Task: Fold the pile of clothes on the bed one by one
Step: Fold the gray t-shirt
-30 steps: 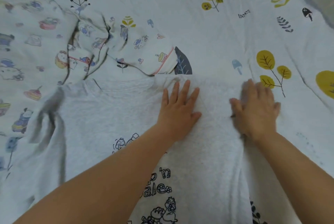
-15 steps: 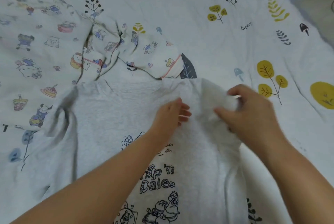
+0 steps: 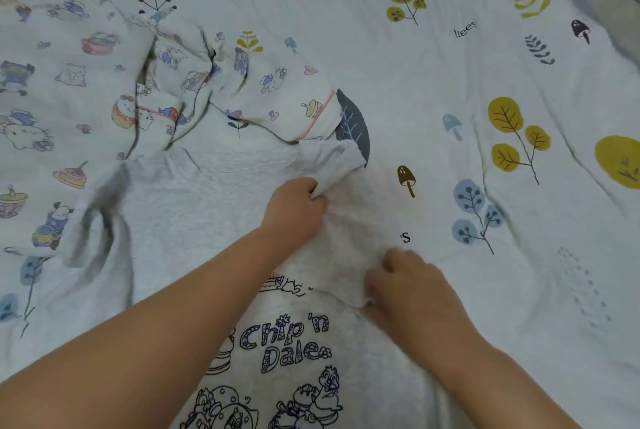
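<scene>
A light grey sweatshirt (image 3: 194, 221) with a black "Chip 'n Dale" cartoon print lies flat on the bed, collar away from me. Its right sleeve is folded inward over the chest. My left hand (image 3: 294, 207) pinches the top of that folded sleeve near the shoulder. My right hand (image 3: 408, 286) grips the sleeve's lower end just above the print. The left sleeve lies bunched at the garment's left side. A crumpled white garment with small cartoon characters (image 3: 221, 82) lies just beyond the collar.
The bed is covered by a white sheet (image 3: 485, 203) printed with yellow and blue plants and mushrooms. At the left lies more white fabric with cartoon characters (image 3: 52, 99). The bed's edge and floor show at the top right corner.
The flat-pressing hands have taken hold of the right sleeve. It has been folded inward onto the chest, uncovering the sheet at the right. My right hand came down towards the print.
</scene>
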The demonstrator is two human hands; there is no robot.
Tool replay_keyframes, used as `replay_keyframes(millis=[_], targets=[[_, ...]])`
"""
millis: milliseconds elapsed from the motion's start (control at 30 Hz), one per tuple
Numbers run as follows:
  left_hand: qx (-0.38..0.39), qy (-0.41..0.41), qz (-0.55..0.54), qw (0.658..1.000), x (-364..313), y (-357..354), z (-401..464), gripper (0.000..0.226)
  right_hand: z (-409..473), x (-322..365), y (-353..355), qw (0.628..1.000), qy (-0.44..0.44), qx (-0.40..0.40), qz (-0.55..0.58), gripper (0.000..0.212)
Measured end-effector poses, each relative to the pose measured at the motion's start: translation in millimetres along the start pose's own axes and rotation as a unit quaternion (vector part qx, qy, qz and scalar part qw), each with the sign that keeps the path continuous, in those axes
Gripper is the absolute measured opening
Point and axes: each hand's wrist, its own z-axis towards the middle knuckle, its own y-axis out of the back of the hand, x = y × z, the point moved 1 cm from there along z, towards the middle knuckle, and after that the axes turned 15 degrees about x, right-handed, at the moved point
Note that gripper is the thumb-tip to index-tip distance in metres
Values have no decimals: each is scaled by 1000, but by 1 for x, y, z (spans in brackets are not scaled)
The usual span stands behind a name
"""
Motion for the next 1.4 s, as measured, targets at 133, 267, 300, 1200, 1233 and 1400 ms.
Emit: replay_keyframes(millis=[133,267,300,1200,1233,1400], targets=[[-52,-8,21,998,-7,4,5,25,-14,0,3,989,-40,87,116,39],[-87,-149,244,954,-30,4,20,47,6,-17,12,952,-195,-98,214,27],[-62,-159,310,935,-34,5,27,50,13,-17,11,944,-221,-86,230,29],[41,-167,457,873,-1,-39,43,63,56,-25,-29,980,-191,-60,2,63],[51,-167,456,873,-6,-37,39,63,55,-25,-26,981,-192,-37,-2,62],[15,-145,352,924,2,-5,-8,53,43,-2,4,978,-166,-108,71,55]])
